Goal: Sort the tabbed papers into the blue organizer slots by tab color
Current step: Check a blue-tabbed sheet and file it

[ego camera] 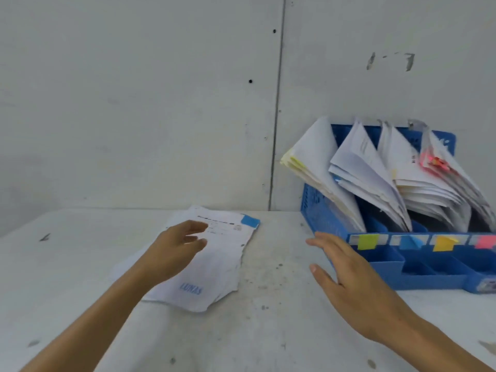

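White wall (134, 103) behind, scuffed white table (268, 331) below. I log the following from my remote seat.

Item 1, loose papers (222, 264): a small stack of white printed sheets with ragged edges. It lies flat on the table, under and beyond the left fingers (197, 228). The top sheet carries a blue tab (250, 220) at its far corner, just past those fingertips. Blue lettering at its near end is too blurred for me to read.

Item 2, left hand (174, 251): palm down over the stack, fingers loosely bent and slightly spread, nothing held. I cannot tell whether the fingertips touch the sheet.

Item 3, right hand (354, 285): flat, right fingers (324, 244) straight and close together, thumb apart, holding nothing. The fingertips point toward the loose papers, with a strip of bare table between.

Item 4, blue organizer (429, 280): plastic, standing against the wall, its front corner just behind the right fingers. Whether they touch is unclear. It has four slots, each holding fanned, leaning white sheets.
- Counting away from the right fingertips, the bundles show pale yellow edges on the first bundle (314, 162), a trace of blue on the second bundle (359, 162), a yellow spot on the third bundle (418, 178) and pink-red tabs on the fourth bundle (456, 173).
- In the same order, the front rail has a green label (367, 241), a blue label (409, 242), a yellow label (444, 243) and a pink label (484, 241).
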